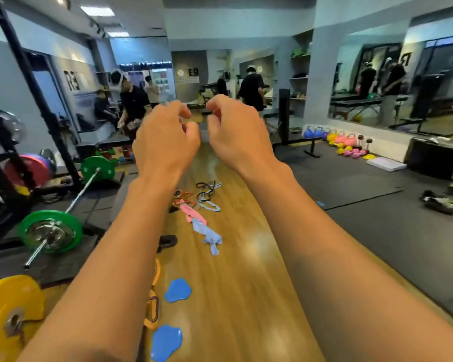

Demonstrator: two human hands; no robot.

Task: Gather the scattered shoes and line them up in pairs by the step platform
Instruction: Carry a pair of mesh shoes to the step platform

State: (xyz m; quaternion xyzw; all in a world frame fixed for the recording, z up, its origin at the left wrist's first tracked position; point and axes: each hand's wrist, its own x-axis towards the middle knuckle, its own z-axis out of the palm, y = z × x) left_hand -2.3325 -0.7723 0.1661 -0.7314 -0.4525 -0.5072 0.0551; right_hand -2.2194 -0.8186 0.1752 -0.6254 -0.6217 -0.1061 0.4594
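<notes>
The shoes look like light trainers, dark with pale green and white touches, soft in the upper and stiffer at the sole, so I judge each can be lifted in one hand without strain. The best hold is likely a pinch at the heel collar or fingers hooked inside the opening, and two might be carried together by their heels. They are blurred at the picture's edge, so how many there are and how they pair cannot be told. They lie scattered on the dark mat just in front of the black box, on its near side; whether that box is the step platform is unclear. The left hand and right hand are raised far to the left of the black box, close together, fingers loosely curled and holding nothing, well apart from the shoes
</notes>
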